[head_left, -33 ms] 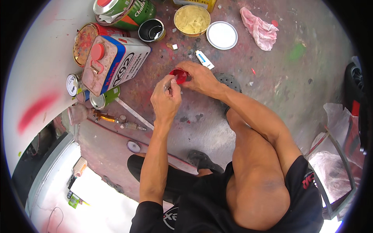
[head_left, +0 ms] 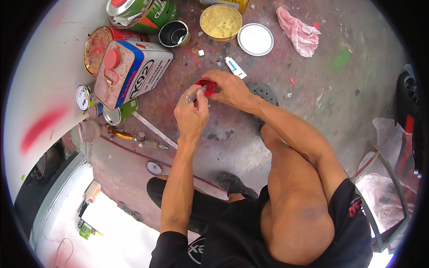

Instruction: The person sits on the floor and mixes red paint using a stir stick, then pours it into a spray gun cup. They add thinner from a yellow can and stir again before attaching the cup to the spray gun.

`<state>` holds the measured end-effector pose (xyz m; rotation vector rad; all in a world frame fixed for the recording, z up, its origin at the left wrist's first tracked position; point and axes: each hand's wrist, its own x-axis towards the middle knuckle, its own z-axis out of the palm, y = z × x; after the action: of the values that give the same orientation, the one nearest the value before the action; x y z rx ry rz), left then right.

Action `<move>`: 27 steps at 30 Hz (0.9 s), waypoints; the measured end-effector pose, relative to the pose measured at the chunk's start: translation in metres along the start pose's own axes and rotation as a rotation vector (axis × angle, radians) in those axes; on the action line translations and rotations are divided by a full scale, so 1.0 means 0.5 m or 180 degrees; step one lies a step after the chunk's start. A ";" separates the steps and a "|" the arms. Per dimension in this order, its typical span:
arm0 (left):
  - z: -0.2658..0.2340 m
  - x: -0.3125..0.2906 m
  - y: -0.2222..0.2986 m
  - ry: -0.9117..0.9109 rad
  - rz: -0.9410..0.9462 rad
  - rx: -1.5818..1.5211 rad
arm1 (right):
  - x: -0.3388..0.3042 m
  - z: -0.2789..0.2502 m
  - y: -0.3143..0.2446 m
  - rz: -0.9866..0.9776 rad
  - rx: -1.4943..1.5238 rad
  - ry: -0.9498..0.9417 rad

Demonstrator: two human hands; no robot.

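Note:
My right hand [head_left: 230, 91] is closed round a small red cup [head_left: 211, 83], its open mouth tilted toward me. At the cup's near left rim, my left hand [head_left: 192, 114] has its thumb and fingers pinched together, with the fingertips reaching into the mouth. Something thin and pale seems to be between them, but it is too small to make out. The inside of the cup is mostly hidden by the fingers. Just beyond my right hand lies a white tube [head_left: 235, 68] with a blue mark.
On the paint-stained floor ahead stand a tin of yellow paste [head_left: 220, 21], a white round lid [head_left: 255, 39], a black-lined can [head_left: 174, 34] and a crumpled pink cloth [head_left: 299, 33]. Left are a rectangular thinner can [head_left: 129, 73], several paint tins and a spray gun [head_left: 127, 135].

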<state>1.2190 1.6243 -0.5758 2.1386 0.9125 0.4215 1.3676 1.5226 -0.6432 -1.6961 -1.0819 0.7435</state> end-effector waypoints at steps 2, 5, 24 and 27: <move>0.004 0.006 0.001 0.0032 0.0024 -0.0053 | 0.002 0.002 0.006 0.0005 -0.0005 -0.0010; 0.008 0.011 -0.011 0.0155 0.0249 0.0072 | 0.010 -0.003 0.015 0.0018 -0.0010 -0.0134; 0.020 -0.021 -0.006 0.0168 -0.0192 -0.0092 | 0.001 0.009 0.011 -0.0111 -0.0107 -0.0069; 0.018 -0.016 0.003 0.0221 -0.0238 -0.0111 | -0.004 -0.001 0.007 -0.0002 -0.0088 -0.0145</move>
<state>1.2194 1.6130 -0.5806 2.0623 1.0138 0.4729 1.3683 1.5202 -0.6462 -1.7092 -1.1288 0.7732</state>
